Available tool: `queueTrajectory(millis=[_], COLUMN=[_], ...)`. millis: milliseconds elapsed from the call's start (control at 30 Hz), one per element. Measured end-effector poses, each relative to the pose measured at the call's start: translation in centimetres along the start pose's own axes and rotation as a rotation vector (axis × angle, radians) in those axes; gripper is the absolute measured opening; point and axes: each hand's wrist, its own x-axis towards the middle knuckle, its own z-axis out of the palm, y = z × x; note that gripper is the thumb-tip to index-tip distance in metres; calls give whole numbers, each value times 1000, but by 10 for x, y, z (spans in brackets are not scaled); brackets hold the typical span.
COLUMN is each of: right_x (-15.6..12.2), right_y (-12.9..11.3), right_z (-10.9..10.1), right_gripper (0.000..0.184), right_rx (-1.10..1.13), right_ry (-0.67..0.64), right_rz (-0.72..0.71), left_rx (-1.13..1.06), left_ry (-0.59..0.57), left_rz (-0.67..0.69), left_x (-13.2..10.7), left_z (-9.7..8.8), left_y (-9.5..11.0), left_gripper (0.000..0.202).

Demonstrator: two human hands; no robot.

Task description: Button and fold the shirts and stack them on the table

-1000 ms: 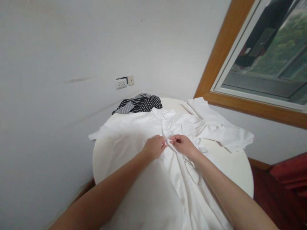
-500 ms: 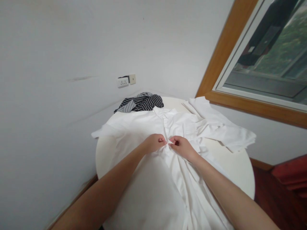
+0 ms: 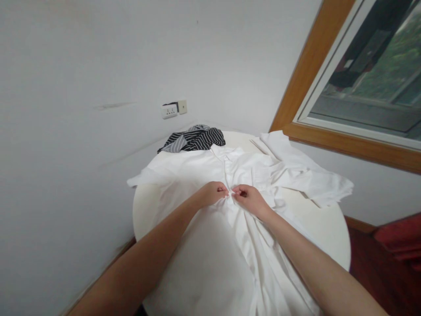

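A white long-sleeved shirt (image 3: 204, 259) lies spread over a round table, its collar toward the far side and its lower part hanging toward me. My left hand (image 3: 213, 193) pinches the shirt's front at the middle. Close beside it, almost touching, my right hand (image 3: 250, 199) pinches the other side of the same front opening. Cloth is drawn up between the fingertips, and folds run down from there. Whether a button is between the fingers is too small to see.
The round white table (image 3: 332, 237) stands against the wall. A black-and-white striped garment (image 3: 197, 139) lies crumpled at its back edge. Above it are a wall socket (image 3: 169, 111) and a wooden window frame (image 3: 296, 87). Red fabric (image 3: 399, 239) shows at the right.
Both hands keep their pinch on the shirt front at nearly the same spot. The whole view has shifted very slightly.
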Motion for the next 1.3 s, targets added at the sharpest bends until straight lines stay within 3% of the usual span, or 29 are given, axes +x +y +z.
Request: queueTrajectory(millis=[233, 433, 600, 833, 1033, 1133, 1300], right_x=[1, 4, 3, 5, 1, 0, -1], right_y=[-3, -2, -4, 2, -3, -7, -7], right_z=[-7, -1, 0, 7, 16, 18, 19], right_gripper=[23, 22, 23, 19, 17, 16, 12], right_rx=[350, 385, 377, 247, -135, -198, -182], right_ry=[-148, -40, -34, -17, 137, 157, 150], right_rz=[168, 215, 217, 113, -105, -159, -131], left_rx=[62, 87, 94, 147, 258, 287, 302], left_ry=[5, 8, 2, -33, 17, 31, 61], left_rz=[-11, 19, 9, 4, -26, -46, -49], left_x=[0, 1, 0, 1, 1, -1, -3], left_z=[1, 2, 2, 0, 1, 2, 3], left_y=[0, -5, -4, 1, 11, 14, 13], left_gripper=[24, 24, 24, 26, 42, 37, 23])
